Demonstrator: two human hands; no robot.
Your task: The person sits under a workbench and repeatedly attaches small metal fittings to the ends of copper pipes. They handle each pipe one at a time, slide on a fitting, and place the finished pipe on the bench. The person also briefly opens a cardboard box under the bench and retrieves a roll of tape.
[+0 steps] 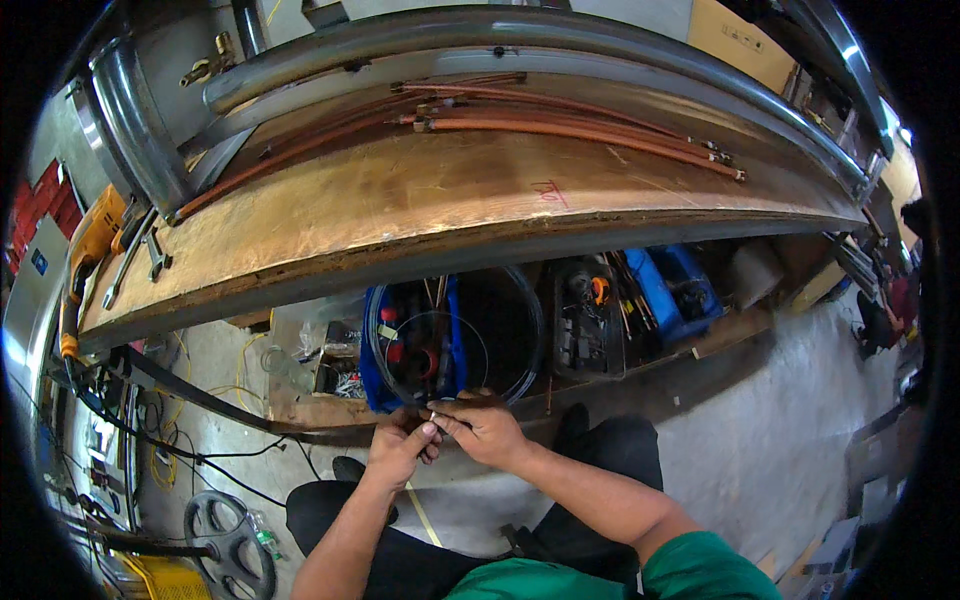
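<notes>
My left hand (400, 447) and my right hand (487, 430) meet in front of me, fingers pinched together on the end of a coil of thin dark wire (470, 340). The coil loops upward in two or three wide rings, in front of a blue tool bag (375, 385) under the workbench. A small light piece shows between my fingertips; I cannot tell what it is. My black trouser legs (610, 460) are below my forearms.
A long wooden workbench (400, 215) spans the view, with several copper pipes (580, 130) on top and wrenches (150, 255) at its left end. A black open toolbox (585, 315) and a blue case (680, 290) sit under it. Cables and a wheel (230, 540) lie on the concrete floor at left.
</notes>
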